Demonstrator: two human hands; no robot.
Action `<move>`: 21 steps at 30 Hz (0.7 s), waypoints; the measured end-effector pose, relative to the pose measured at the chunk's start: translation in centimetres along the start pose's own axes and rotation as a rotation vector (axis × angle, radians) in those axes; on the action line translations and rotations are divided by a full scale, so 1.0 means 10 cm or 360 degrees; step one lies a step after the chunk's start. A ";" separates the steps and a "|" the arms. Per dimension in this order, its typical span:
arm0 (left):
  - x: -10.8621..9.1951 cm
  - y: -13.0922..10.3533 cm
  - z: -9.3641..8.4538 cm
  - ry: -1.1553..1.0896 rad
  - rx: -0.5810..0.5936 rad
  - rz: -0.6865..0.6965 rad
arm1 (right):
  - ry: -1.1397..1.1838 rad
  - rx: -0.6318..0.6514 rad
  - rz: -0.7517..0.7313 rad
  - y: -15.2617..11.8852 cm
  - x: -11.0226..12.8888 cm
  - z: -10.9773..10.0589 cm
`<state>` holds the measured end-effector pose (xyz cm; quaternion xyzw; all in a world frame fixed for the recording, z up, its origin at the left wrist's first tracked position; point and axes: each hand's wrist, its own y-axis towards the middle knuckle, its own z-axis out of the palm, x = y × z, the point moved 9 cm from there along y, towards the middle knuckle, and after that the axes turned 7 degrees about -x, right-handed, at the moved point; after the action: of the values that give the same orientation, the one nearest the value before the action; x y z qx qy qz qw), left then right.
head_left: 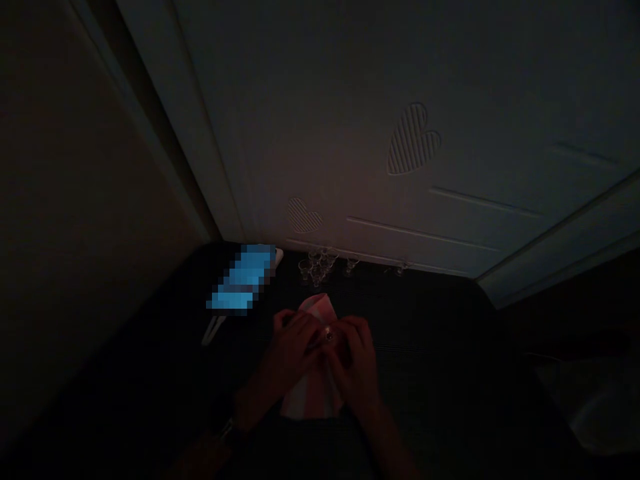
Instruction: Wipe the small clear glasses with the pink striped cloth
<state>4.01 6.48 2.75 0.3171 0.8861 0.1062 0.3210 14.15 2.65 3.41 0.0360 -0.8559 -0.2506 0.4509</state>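
In dim light, a pink-and-white striped cloth (313, 393) hangs in front of me, its upper end (320, 305) standing up past my fingers. My left hand (295, 343) is closed on the cloth from the left, fingers bent over it. From the right, my right hand (355, 353) has its thumb and fingers curled in a pinch at the cloth. Between the fingertips a small shiny clear piece (329, 335) catches light; its shape is mostly hidden. Beyond the hands, several small clear pieces (317, 268), resembling suction cups, stand in a cluster on the dark surface (420, 333).
A phone (245, 280) with a lit blue, blurred screen lies at the left, a white strap or cable (213, 330) beside it. Two more clear pieces (351, 267) stand apart near the white panel (325, 133) with raised hearts. A pale translucent item (595, 400) is at far right.
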 end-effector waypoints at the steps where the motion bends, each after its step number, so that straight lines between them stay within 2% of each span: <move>1: -0.01 0.00 -0.01 0.0003 -0.0007 0.0007 | 0.0016 -0.0014 0.0008 0.00 -0.01 -0.01; 6: -0.02 0.00 -0.04 -0.0037 -0.0055 0.0044 | 0.0068 -0.0091 0.0067 0.03 -0.04 -0.04; 13: -0.10 0.01 -0.22 -0.0101 -0.0257 0.0097 | 0.0102 -0.0087 0.0081 0.01 -0.04 -0.04; 21: -0.01 -0.01 -0.07 -0.0123 -0.0173 0.0085 | 0.0062 -0.0119 0.0202 0.03 -0.15 -0.05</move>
<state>3.59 6.29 3.30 0.3266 0.8572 0.1502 0.3687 15.43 3.16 2.65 -0.0302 -0.8375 -0.2526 0.4836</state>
